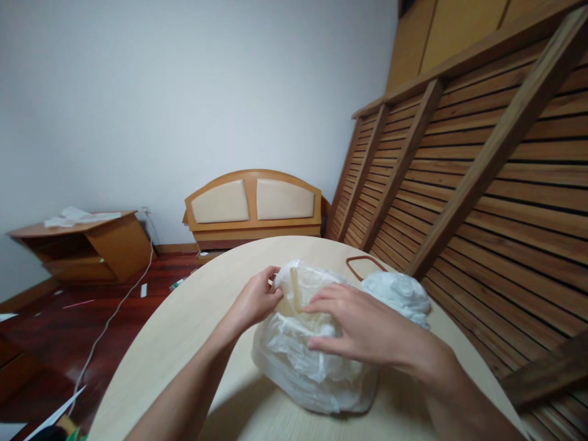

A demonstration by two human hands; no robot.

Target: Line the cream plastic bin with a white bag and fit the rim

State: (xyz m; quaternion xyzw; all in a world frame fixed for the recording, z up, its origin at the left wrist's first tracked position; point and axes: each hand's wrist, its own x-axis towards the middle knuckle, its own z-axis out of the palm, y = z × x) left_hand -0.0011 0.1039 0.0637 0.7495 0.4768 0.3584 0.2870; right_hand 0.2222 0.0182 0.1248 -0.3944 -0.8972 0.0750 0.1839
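Note:
A white translucent plastic bag (316, 392) stands on the round table before me, its mouth open toward me. My left hand (261, 294) pinches the left side of the bag's rim between thumb and fingers. Over the right side of the mouth is my right hand (342, 312), its fingers stretched out and the thumb spread apart. A pale yellow strip (295, 288) shows inside the mouth, close to the right fingertips. What else lies in the bag is hidden by its crumpled film and my right hand.
Right of the bag, a crumpled whitish bundle (397, 294) lies on the pale table (193, 324), beside a brown loop-shaped handle (362, 263). Slatted wooden panels (459, 184) lean close along the right. Behind stand a headboard (252, 177) and a low cabinet (114, 245). A white cable (113, 312) crosses the floor.

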